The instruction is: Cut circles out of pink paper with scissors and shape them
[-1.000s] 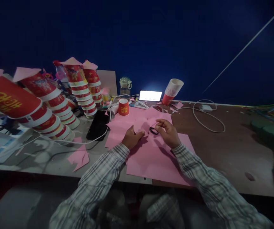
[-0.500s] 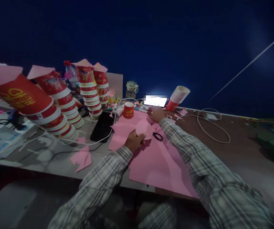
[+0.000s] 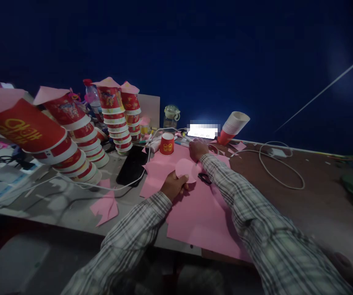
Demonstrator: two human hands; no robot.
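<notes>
My left hand point(image 3: 174, 185) is closed on the edge of a round piece of pink paper point(image 3: 185, 169), thumb on top. Beneath it lies a large pink paper sheet point(image 3: 195, 217). Further back, my right hand point(image 3: 198, 149) reaches to the sheet's far edge, by some pens point(image 3: 181, 144) and below a lit phone screen point(image 3: 202, 132); its fingertips are hidden, so its grip is unclear. Black scissors handles point(image 3: 204, 178) rest on the sheet beside the pink circle, partly under my right forearm. A single red paper cup point(image 3: 167, 144) stands at the back of the sheet.
Tall stacks of red paper cups with pink paper tops point(image 3: 114, 116) stand left. A dark phone point(image 3: 132, 166) and pink scraps point(image 3: 105, 205) lie nearby. Nested cups point(image 3: 233, 128) lean at back right. A glass jar point(image 3: 171, 116) stands by the wall; a white cable point(image 3: 302, 180) loops right.
My left hand still holds the pink circle, now turned flatter toward me. My right hand has shifted slightly, staying near the pens. The view has moved a little.
</notes>
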